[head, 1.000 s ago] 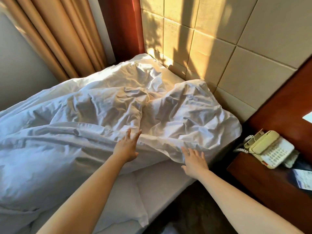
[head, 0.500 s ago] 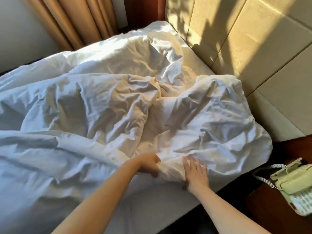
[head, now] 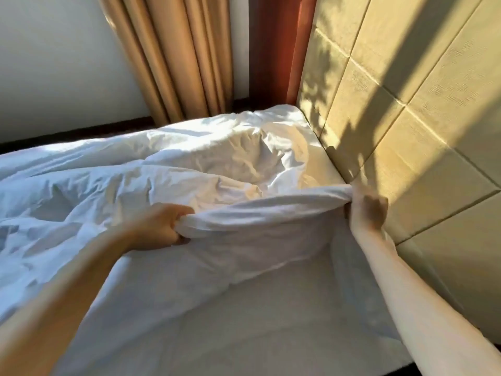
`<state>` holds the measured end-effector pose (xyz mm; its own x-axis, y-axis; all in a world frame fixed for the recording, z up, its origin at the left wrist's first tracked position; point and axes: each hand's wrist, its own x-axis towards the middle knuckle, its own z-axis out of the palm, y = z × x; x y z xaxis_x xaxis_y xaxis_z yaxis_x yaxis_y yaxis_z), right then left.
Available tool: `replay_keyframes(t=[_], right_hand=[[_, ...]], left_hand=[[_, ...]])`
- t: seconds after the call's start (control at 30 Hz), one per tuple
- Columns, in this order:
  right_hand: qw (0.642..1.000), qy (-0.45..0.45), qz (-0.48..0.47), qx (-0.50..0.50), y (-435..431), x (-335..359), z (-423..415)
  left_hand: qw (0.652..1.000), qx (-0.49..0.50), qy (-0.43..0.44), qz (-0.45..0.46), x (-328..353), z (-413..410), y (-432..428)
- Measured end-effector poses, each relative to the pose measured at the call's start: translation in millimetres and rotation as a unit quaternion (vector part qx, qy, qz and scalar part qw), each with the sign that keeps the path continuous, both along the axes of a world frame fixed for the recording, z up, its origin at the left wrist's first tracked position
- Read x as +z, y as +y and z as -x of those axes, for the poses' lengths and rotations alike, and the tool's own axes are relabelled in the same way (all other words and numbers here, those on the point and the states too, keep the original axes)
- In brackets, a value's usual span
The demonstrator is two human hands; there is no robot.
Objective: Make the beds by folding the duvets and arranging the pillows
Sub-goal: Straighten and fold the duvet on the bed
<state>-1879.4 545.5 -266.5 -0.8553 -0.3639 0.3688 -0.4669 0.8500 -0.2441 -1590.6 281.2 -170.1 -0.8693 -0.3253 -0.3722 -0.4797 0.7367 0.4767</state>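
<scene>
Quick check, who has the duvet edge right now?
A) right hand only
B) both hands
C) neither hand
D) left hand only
B: the left hand and the right hand each grip the edge of the duvet, bunched in their fingers.

The duvet (head: 135, 180) lies on the bed (head: 244, 321) and covers its left and far parts. The near part of the mattress lies bare in front. The headboard (head: 406, 131) stands along the bed's right side. Behind the bed hangs the curtain (head: 176, 63), with the wall (head: 54, 63) to its left and a wooden panel (head: 273, 44) between it and the headboard. The left hand (head: 158, 226) grips the duvet's near edge at the middle. The right hand (head: 366, 213) grips the same edge just beside the headboard.
</scene>
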Motion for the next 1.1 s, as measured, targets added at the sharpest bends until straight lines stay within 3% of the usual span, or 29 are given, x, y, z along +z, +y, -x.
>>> replay_keyframes(t=[0.07, 0.13, 0.17, 0.2, 0.23, 0.33, 0.47, 0.53, 0.6, 0.67, 0.77, 0.83, 0.97, 1.1], right_hand=[[0.987, 0.11, 0.105, 0.042, -33.3, 69.2, 43.5], [0.975, 0.138, 0.153, 0.082, -88.3, 138.4, 81.5], [0.977, 0.135, 0.141, 0.084, -121.7, 165.8, 99.6], [0.986, 0.109, 0.089, 0.09, -153.6, 185.1, 112.7], [0.991, 0.073, 0.023, 0.114, -181.9, 196.1, 118.9], [0.971, 0.008, -0.123, 0.206, -237.2, 182.7, 108.8], [0.909, -0.074, -0.235, 0.338, -229.5, 80.1, 49.8], [0.853, -0.151, -0.348, 0.359, -203.3, 18.0, 33.6], [0.785, -0.225, -0.457, 0.354, -172.9, -35.8, 34.9], [0.74, -0.246, -0.519, 0.35, -151.8, -72.5, 42.1], [0.726, -0.205, -0.552, 0.354, -139.7, -93.7, 43.6], [0.743, -0.232, -0.515, 0.359, -144.0, -89.6, 32.2], [0.761, -0.241, -0.439, 0.412, -176.6, -75.7, -16.2], [0.739, -0.218, -0.418, 0.481, -209.4, -64.1, -91.3]], left_hand=[[0.98, 0.066, 0.141, 0.126, 45.2, 5.1, -16.4], [0.886, 0.179, 0.288, 0.317, 81.1, 15.8, -47.6], [0.826, 0.247, 0.292, 0.415, 91.9, 23.6, -66.2], [0.792, 0.312, 0.252, 0.46, 94.6, 31.9, -83.2], [0.787, 0.362, 0.193, 0.46, 93.0, 41.0, -93.0], [0.825, 0.413, 0.054, 0.381, 53.4, 67.7, -90.2], [0.909, 0.305, -0.12, 0.257, -53.3, 62.8, -29.8], [0.914, 0.277, -0.217, 0.203, -98.8, 29.0, -3.5], [0.893, 0.305, -0.3, 0.141, -129.3, -19.4, 13.1], [0.867, 0.333, -0.354, 0.109, -142.5, -65.1, 21.2], [0.843, 0.373, -0.376, 0.092, -139.6, -107.1, 22.0], [0.837, 0.399, -0.363, 0.092, -135.8, -119.9, 19.2], [0.841, 0.427, -0.32, 0.09, -129.5, -127.8, 20.0], [0.85, 0.435, -0.285, 0.086, -117.4, -140.5, 26.4]])
